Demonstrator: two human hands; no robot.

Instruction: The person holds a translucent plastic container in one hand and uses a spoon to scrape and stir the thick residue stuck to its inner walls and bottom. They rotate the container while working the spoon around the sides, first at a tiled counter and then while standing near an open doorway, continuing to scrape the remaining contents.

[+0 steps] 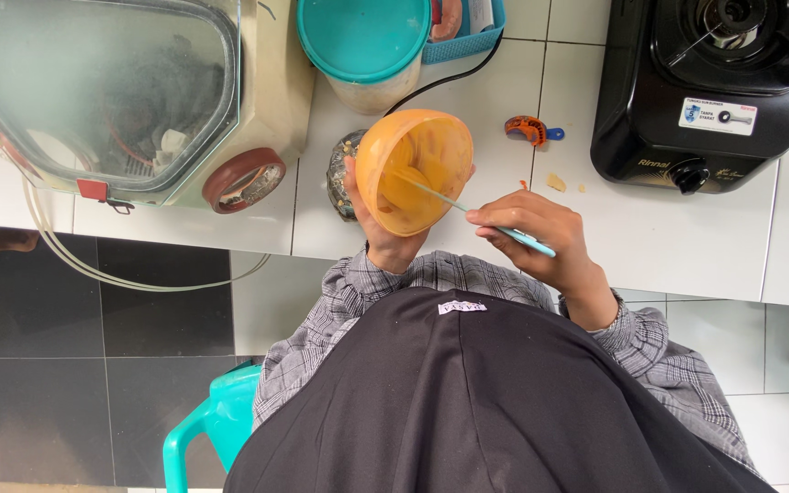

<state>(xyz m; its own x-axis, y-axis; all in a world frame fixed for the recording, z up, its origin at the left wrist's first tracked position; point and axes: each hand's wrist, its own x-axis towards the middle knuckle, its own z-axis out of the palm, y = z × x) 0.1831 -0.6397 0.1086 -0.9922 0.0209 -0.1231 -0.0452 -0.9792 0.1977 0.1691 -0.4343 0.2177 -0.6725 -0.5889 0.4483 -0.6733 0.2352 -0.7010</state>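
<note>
Fingers [504, 217] of the right hand [541, 239] are pinched shut around a thin spatula [477, 215] with a light blue handle, whose pale blade reaches into the mouth of an orange bowl [413, 171]. The left hand [381, 228] cups that bowl from beneath and behind, its fingers wrapped closed on the underside, tilting the opening toward the wearer. Inside the bowl lies a smeared orange-yellow paste. The bowl is held above the near edge of the white tiled bench [668, 246], just in front of a dark round lump [340, 173] partly hidden behind it. Both wrists come out of grey checked sleeves [349, 292] under a black garment [486, 402].

Beyond the bowl, a tub with a teal lid [362, 36] stands on the bench, touching a blue basket [472, 36]. A black cable [454, 78] runs from there toward the bowl. A small orange and blue tool [531, 129] lies to the right, with a few yellowish crumbs [555, 183] near it. Farther right sits a black single-burner gas stove [705, 87]. At far left stands a cream machine with a clear domed window [93, 91]. A teal plastic chair [216, 424] shows on the floor below.
</note>
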